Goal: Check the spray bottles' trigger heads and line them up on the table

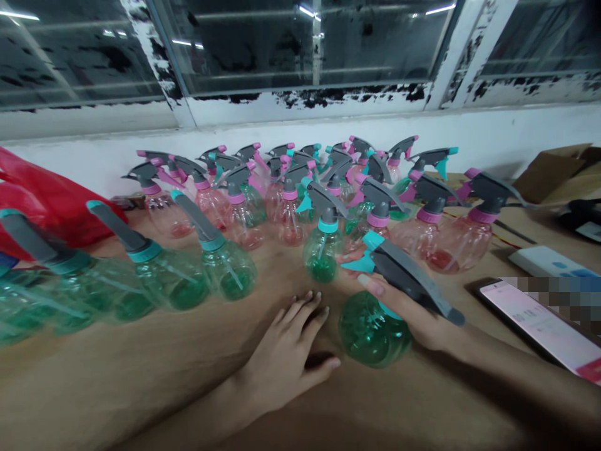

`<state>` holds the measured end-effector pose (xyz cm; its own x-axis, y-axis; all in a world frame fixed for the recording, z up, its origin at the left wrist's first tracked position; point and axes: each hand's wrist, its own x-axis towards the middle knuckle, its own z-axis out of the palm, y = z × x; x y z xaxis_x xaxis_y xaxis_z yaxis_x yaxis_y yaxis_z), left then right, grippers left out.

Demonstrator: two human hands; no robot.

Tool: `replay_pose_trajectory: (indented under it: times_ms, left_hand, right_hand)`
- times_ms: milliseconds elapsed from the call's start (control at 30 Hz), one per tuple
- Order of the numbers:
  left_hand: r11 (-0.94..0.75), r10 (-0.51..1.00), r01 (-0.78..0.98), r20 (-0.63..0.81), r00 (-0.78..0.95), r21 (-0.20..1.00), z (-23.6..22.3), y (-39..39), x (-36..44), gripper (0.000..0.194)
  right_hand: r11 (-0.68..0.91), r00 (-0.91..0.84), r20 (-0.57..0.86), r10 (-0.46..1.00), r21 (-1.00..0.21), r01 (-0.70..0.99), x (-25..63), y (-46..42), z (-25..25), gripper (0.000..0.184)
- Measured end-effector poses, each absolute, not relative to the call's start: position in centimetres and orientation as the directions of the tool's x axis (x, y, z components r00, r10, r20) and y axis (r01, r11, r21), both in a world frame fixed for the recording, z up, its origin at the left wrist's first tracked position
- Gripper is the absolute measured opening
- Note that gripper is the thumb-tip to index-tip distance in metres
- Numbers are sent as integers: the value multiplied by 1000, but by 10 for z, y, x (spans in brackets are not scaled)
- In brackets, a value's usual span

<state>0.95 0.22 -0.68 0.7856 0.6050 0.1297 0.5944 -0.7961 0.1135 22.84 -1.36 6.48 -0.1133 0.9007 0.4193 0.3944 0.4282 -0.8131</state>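
Note:
My right hand (417, 310) is wrapped round the neck of a green spray bottle (370, 335) with a grey and turquoise trigger head. The bottle tilts slightly, low over or on the table; I cannot tell whether its base touches. Flat on the brown tabletop (188, 382), my left hand (291, 357) lies with fingers spread, holding nothing. Just beyond its fingertips stands another green spray bottle (323, 254). A row of green spray bottles (173, 282) stretches to the left. Pink spray bottles (462, 241), mixed with green ones, crowd the back.
A lit phone (539, 326) lies at the right, with a white and blue box (554, 263) behind it. An open cardboard box (558, 172) stands at the back right. At the left rests a red plastic bag (51, 207). A white wall with windows (305, 50) bounds the table's far side.

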Motion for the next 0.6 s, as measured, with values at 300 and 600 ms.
replay_pose_trajectory:
  times_ms: [300, 600]
  left_hand:
    - [-793, 609, 597, 132, 782, 121, -8, 2, 9, 64]
    - [-794, 607, 596, 126, 784, 116, -6, 3, 9, 64]
  right_hand:
    - [447, -113, 437, 892, -821, 354, 228, -14, 65, 18]
    - [457, -111, 451, 886, -807, 375, 229, -14, 65, 19]
